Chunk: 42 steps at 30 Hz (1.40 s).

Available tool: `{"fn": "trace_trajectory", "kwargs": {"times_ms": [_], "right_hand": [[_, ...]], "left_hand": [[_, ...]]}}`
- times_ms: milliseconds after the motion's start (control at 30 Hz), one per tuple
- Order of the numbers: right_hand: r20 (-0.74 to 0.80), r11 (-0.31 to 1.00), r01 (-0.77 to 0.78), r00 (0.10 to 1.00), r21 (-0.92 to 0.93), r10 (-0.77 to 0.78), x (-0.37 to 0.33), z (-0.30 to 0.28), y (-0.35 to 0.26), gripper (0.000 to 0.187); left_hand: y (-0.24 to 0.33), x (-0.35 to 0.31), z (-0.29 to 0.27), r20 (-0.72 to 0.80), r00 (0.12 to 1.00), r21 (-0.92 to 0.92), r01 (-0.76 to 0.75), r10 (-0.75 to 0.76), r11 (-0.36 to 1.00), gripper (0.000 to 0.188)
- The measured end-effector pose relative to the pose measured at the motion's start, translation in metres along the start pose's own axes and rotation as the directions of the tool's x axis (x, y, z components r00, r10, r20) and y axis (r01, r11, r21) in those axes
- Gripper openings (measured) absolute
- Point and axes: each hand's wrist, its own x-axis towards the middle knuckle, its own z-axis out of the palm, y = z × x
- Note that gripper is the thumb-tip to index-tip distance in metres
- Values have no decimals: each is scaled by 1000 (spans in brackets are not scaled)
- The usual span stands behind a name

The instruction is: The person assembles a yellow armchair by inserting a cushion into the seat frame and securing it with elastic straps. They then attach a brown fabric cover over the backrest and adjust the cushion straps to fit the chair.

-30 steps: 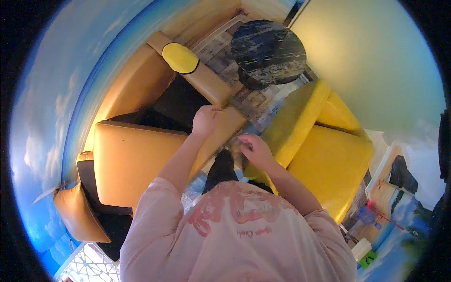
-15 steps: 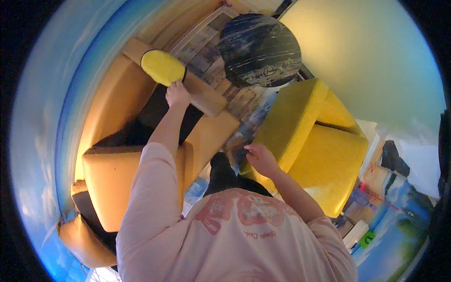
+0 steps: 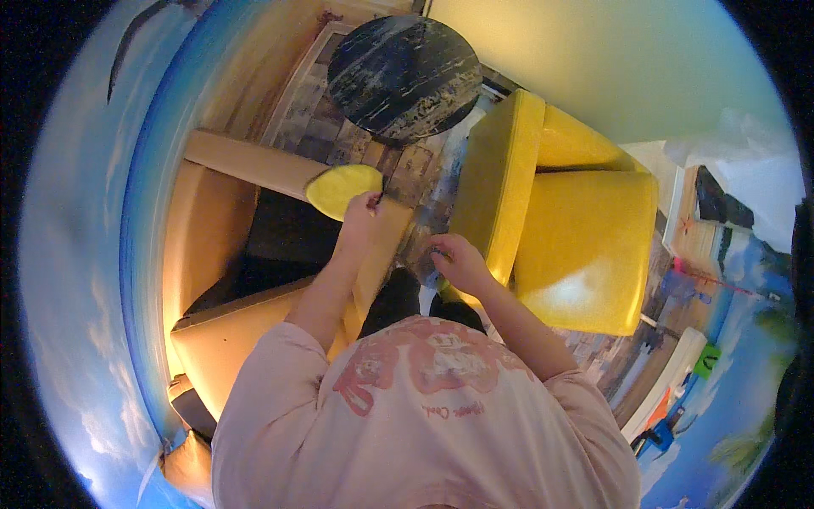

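Note:
My left hand [image 3: 362, 219] is closed on the edge of a flat yellow oval pad [image 3: 343, 191] with a thin dark rim. The pad hangs over the inner end of the tan sofa's arm [image 3: 250, 161]; whether it touches the arm I cannot tell. My right hand [image 3: 460, 263] is held in front of my body, left of a yellow armchair [image 3: 585, 246]. Its fingers are curled together, and a small dark bit shows at the fingertips, too small to name.
A round black marbled table [image 3: 404, 76] stands at the far side on a wood-patterned floor [image 3: 424, 182]. The sofa has a black recess [image 3: 284, 242] beside a tan cushion [image 3: 229, 356]. A blue painted wall [image 3: 93, 280] runs along the left.
My left hand has brought the yellow pad nearer to my body and to the right over the sofa arm. The view has shifted, and my right hand stays curled in front of me.

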Motion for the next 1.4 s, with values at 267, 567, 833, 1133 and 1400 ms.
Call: {"fn": "trace_trajectory", "kwargs": {"times_ms": [267,567,833,1133,1400], "right_hand": [[-219,980,137,970,147,-103,-23,-5,22,64],[-269,965,-9,960,261,82,-85,-58,62,33],[-366,952,75,930,298,42,-130,-94,134,28],[-504,917,-16,831,398,234,-125,-149,156,26],[-542,842,-101,723,531,428,-87,-172,128,27]], "left_hand": [[117,-72,38,451,886,-448,331,-110,830,28],[162,-74,93,352,838,-362,-290,418,886,39],[205,-72,140,741,514,-82,-568,431,819,19],[220,-35,189,938,305,11,-497,163,867,32],[171,135,284,519,837,478,-118,-172,871,90]]}}
